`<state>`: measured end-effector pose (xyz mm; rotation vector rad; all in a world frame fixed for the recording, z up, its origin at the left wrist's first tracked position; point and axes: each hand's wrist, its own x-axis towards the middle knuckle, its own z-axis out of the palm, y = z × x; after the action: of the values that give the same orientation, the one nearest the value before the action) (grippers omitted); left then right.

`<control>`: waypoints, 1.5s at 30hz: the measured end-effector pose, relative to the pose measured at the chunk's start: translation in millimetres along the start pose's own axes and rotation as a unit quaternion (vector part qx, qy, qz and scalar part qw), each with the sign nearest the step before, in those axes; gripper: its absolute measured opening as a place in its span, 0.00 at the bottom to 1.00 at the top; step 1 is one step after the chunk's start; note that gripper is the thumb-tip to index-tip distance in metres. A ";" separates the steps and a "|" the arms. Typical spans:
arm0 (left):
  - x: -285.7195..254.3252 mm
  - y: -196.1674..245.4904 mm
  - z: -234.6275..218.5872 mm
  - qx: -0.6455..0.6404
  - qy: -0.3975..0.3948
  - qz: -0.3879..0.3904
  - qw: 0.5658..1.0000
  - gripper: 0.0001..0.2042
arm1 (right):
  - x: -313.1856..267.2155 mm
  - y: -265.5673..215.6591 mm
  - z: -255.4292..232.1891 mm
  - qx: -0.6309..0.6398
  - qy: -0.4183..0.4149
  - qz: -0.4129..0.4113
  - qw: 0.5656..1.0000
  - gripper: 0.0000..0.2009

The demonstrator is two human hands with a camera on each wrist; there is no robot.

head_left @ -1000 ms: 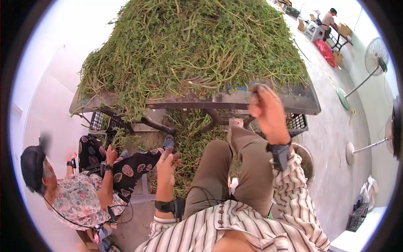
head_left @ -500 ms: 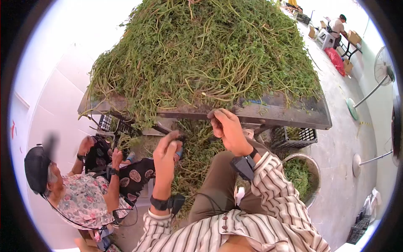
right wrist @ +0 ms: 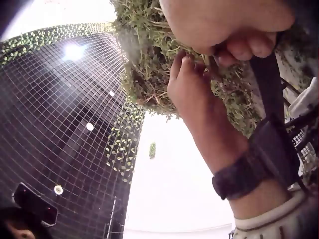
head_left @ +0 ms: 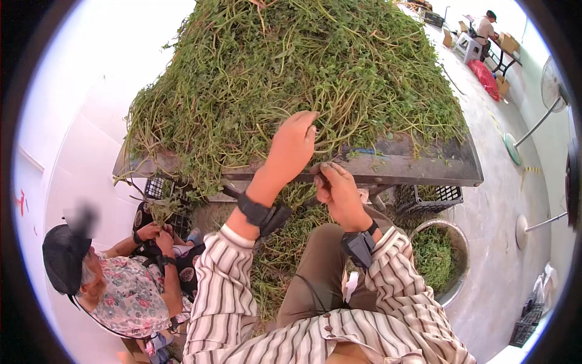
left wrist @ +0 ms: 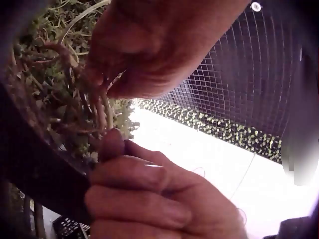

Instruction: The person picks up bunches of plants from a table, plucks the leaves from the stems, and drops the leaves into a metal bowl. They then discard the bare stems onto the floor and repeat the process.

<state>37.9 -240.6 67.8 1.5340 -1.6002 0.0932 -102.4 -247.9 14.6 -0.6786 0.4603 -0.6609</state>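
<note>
A large heap of green leafy stems [head_left: 291, 67] covers the table. My left hand [head_left: 288, 148] has come over its front edge, and in the left wrist view this hand [left wrist: 149, 55] pinches stems [left wrist: 107, 107] with its fingertips. Just below and to the right is my right hand [head_left: 341, 197], its fingers curled near the table edge. Its fingertips look dark; whether they hold something small cannot be told. The left wrist view has the right hand [left wrist: 144, 194] close under the stems. In the right wrist view the left hand [right wrist: 199, 99] reaches to the heap.
Stems lie on the floor [head_left: 273, 267] below the table. A black crate [head_left: 427, 203] and a round tub [head_left: 464, 261] of greens stand at the right. Another person [head_left: 121, 285] sits at the left holding stems; one more sits far back right. Standing fans [head_left: 521, 233] are at the right.
My left hand has risen from beside my knees to the front of the heap and taken hold of stems. My right hand first came left and down from the table edge, then shifted slightly right.
</note>
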 end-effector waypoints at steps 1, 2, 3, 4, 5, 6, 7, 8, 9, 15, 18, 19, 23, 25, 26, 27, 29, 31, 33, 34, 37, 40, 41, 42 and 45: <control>4.2 -4.5 5.7 0.031 -0.018 -0.001 0.999 0.12 | 0.0 -0.3 -0.1 0.001 0.001 0.003 1.000 0.10; 6.9 -9.2 9.7 0.062 -0.037 -0.002 0.997 0.12 | 0.2 -0.7 -0.3 0.003 0.002 0.006 1.000 0.10; 9.7 -9.3 10.5 0.062 -0.037 0.000 0.997 0.12 | 0.9 -0.5 -1.4 0.004 0.002 0.004 1.000 0.10; 12.0 -9.3 11.4 0.091 -0.064 -0.031 0.993 0.12 | 1.9 0.2 -3.1 0.000 -0.003 0.003 1.000 0.09; 14.4 -9.2 12.4 0.118 -0.091 -0.062 0.987 0.11 | 2.3 0.2 -4.2 -0.003 -0.007 0.004 1.000 0.09; 16.9 -8.4 11.6 0.118 -0.093 -0.061 0.987 0.11 | 1.7 -0.5 -3.8 -0.002 -0.006 0.002 1.000 0.09; 19.2 -8.2 9.0 0.123 -0.109 -0.067 0.984 0.11 | 0.6 -1.3 -2.2 -0.001 -0.008 0.006 1.000 0.09; 20.2 -8.4 6.3 0.129 -0.125 -0.075 0.981 0.10 | -0.1 -1.3 -1.3 0.000 -0.010 0.011 1.000 0.09; 20.1 -10.2 5.0 0.131 -0.125 -0.075 0.981 0.10 | 0.2 -0.7 -1.6 0.000 -0.011 0.012 1.000 0.09; 18.0 -11.9 -18.6 0.137 -0.037 -0.009 0.990 0.11 | 0.8 1.6 -2.1 -0.006 -0.021 0.003 1.000 0.09; 15.2 15.2 -45.7 -0.077 0.042 -0.176 0.981 0.08 | 0.2 3.0 -0.7 -0.016 -0.026 0.009 0.999 0.09; 10.5 18.7 -50.4 -0.074 0.045 -0.177 0.980 0.08 | -0.1 3.5 0.3 -0.021 -0.031 0.014 0.999 0.09; -19.3 36.1 -72.0 -0.190 0.153 -0.171 0.955 0.09 | -0.1 7.9 4.5 -0.042 -0.043 0.014 0.998 0.09; -38.6 41.6 -79.4 -0.216 0.183 -0.171 0.944 0.09 | -1.4 9.0 7.5 -0.048 -0.051 0.020 0.997 0.09; -48.2 47.0 -80.7 -0.223 0.204 -0.186 0.935 0.09 | -3.5 9.0 9.7 -0.052 -0.055 0.019 0.997 0.09; -57.2 49.6 -82.1 -0.219 0.208 -0.190 0.934 0.09 | -4.6 9.6 11.4 -0.055 -0.059 0.018 0.997 0.09; -74.7 52.6 -84.1 -0.261 0.259 -0.211 0.905 0.09 | -5.0 13.6 13.4 -0.067 -0.067 0.026 0.995 0.09; -91.2 55.5 -87.0 -0.274 0.276 -0.210 0.897 0.10 | -9.6 13.7 19.3 -0.099 -0.079 0.008 0.992 0.10; -105.9 61.7 -93.4 -0.250 0.277 -0.229 0.899 0.10 | -13.0 14.6 23.9 -0.104 -0.099 0.009 0.990 0.10; -112.4 60.8 -95.4 -0.230 0.274 -0.236 0.904 0.11 | -14.8 15.7 26.3 -0.117 -0.103 0.003 0.988 0.09; -130.7 65.2 -103.8 -0.181 0.244 -0.269 0.914 0.12 | -19.4 18.4 35.2 -0.144 -0.121 -0.007 0.982 0.09; -143.8 65.9 -101.0 -0.165 0.235 -0.290 0.913 0.13 | -20.6 24.8 42.1 -0.167 -0.141 -0.001 0.976 0.09; -148.9 65.0 -100.0 -0.178 0.226 -0.295 0.911 0.13 | -21.5 27.0 44.1 -0.176 -0.146 0.010 0.973 0.09; -151.7 66.8 -98.7 -0.157 0.220 -0.304 0.914 0.14 | -23.2 28.5 46.8 -0.173 -0.145 0.014 0.974 0.09; -163.0 67.5 -92.2 -0.119 0.190 -0.354 0.908 0.15 | -27.8 28.6 53.0 -0.193 -0.171 0.002 0.966 0.08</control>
<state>3.8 -44.8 55.8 1.6835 -0.6616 -0.1911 -79.5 -189.6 36.3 -1.1389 0.2699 -0.4378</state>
